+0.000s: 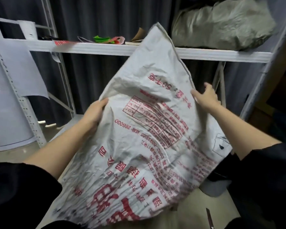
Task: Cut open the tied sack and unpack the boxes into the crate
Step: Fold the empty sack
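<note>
The white sack (147, 138) with red print is held up, tilted, in front of a metal shelf (106, 47). The left grip (94, 113) clasps its left edge, thumb curled over the cloth; the right grip (205, 96) pinches the right edge between thumb and fingers.

The sack (147, 129) fills the centre. Behind its top corner, the shelf board (97, 47) bars passage. A wrapped bundle (221, 25) occupies the shelf above right. Left of the sack, open floor (15, 156) adjoins the shelf post (26, 111).
</note>
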`<action>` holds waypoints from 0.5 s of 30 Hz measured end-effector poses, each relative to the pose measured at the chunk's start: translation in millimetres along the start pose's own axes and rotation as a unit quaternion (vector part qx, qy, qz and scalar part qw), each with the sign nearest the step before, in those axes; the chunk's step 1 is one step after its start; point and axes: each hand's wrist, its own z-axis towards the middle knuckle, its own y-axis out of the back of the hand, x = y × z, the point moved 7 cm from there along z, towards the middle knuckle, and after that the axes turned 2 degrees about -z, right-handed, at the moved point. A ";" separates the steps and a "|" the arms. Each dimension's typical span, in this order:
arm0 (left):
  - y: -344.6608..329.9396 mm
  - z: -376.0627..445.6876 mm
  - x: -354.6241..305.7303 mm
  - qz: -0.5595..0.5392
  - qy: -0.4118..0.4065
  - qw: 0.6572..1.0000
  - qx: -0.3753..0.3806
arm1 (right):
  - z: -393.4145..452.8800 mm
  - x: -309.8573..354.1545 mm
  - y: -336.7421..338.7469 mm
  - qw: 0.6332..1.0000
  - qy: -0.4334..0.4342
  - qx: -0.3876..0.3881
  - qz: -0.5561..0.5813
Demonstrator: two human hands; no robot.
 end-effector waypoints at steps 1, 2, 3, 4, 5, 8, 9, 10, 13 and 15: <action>-0.3 -1.3 -2.9 -0.049 0.009 0.999 -0.006 | -5.7 -16.8 -4.3 1.000 -0.025 0.002 -0.013; -2.2 -3.5 -6.9 -0.093 0.015 0.995 -0.012 | -10.8 -32.8 -7.4 0.999 -0.051 -0.003 -0.011; -3.9 -3.4 -9.2 -0.131 0.023 0.991 -0.011 | -17.0 -47.5 -8.8 0.997 -0.076 -0.015 0.002; -4.1 -1.8 -11.0 -0.162 0.030 0.986 -0.014 | -23.7 -60.0 -7.5 0.994 -0.102 -0.040 0.025; -2.9 -0.9 -12.9 -0.186 0.038 0.982 -0.019 | -28.8 -75.1 -5.0 0.986 -0.133 -0.075 0.061; 8.3 2.9 -19.1 -0.237 0.043 0.970 -0.025 | -48.2 -122.0 -4.9 0.939 -0.264 -0.142 0.170; 11.7 4.3 -22.4 -0.241 0.038 0.970 -0.020 | -56.4 -137.2 -13.7 0.918 -0.318 -0.118 0.204; 14.7 4.7 -25.8 -0.241 0.033 0.970 -0.013 | -64.0 -148.5 -27.3 0.899 -0.358 -0.069 0.243; 25.9 4.7 -40.1 -0.236 0.025 0.971 0.004 | -82.5 -142.7 -72.0 0.855 -0.338 0.102 0.380; 35.7 4.6 -49.9 -0.246 0.014 0.969 0.014 | -89.0 -118.6 -94.8 0.823 -0.277 0.177 0.464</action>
